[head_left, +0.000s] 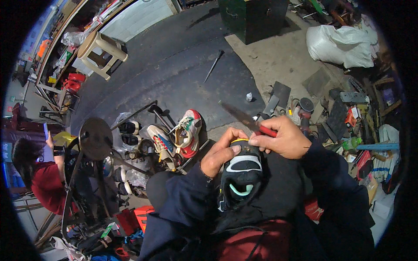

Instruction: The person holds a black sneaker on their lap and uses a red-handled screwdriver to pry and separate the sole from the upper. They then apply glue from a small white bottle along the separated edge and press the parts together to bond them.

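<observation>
A black shoe [241,176] with white trim lies over my lap, its opening toward me and a mint-green piece showing inside. My left hand [223,152] is closed on the shoe's far end, thumb on top, beside a thin yellow edge. Just right of it, my right hand [285,138] grips a red-handled knife [238,115], its long dark blade slanting up and left, away from me. The fingertips of my right hand come close to the shoe's far end; whether they touch it is hard to tell.
Several worn shoes [187,132] and a round-topped metal stand [96,138] are at my left. Beyond sits a person in dark red [47,185]. A beige stool [102,52], a metal rod [214,66], a dark green box [252,19] and a white sack [342,45] stand or lie farther off. Tools [306,105] crowd the right.
</observation>
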Demonstrator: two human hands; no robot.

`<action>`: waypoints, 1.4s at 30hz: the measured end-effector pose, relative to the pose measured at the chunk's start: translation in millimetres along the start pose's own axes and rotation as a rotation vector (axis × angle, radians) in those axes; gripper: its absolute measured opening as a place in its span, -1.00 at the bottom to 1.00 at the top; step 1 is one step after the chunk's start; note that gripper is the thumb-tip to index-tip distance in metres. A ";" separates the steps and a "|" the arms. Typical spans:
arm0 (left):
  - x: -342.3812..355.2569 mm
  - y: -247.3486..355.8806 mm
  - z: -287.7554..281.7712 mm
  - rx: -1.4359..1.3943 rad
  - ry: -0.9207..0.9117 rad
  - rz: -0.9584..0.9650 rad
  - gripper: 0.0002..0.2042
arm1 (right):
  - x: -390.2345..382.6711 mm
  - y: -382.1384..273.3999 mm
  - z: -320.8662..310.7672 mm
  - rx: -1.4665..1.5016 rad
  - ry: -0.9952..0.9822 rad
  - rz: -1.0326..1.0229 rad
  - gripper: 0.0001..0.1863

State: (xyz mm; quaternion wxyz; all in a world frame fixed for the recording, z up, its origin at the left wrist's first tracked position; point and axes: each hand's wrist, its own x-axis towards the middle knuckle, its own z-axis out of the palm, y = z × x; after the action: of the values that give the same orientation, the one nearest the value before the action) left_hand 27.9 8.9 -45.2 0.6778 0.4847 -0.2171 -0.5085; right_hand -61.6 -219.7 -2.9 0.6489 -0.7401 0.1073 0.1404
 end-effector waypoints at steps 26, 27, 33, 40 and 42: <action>-37.1 1.2 32.7 0.253 0.576 -0.144 0.01 | -14.2 417.8 27.2 -0.432 0.327 0.617 -0.60; -38.7 -3.3 32.3 0.249 0.544 -0.069 0.16 | -14.4 409.6 24.3 -0.395 0.350 0.576 -0.61; -46.9 -4.0 52.0 0.397 0.559 -0.072 0.18 | -25.3 385.0 16.3 -0.333 0.324 0.638 -0.55; -23.3 9.5 89.6 0.603 0.618 0.044 -0.12 | -76.9 385.1 38.8 -0.245 0.546 0.390 -0.50; -21.3 16.6 97.0 0.679 0.511 0.164 -0.29 | -91.5 379.2 37.7 -0.154 0.588 0.316 -0.51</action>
State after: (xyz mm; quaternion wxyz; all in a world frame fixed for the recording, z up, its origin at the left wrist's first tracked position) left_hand -48.8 -14.1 15.9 0.5500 0.7717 -0.2351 -0.2161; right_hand -279.3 -235.7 -328.4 0.5026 -0.7699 0.3923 0.0277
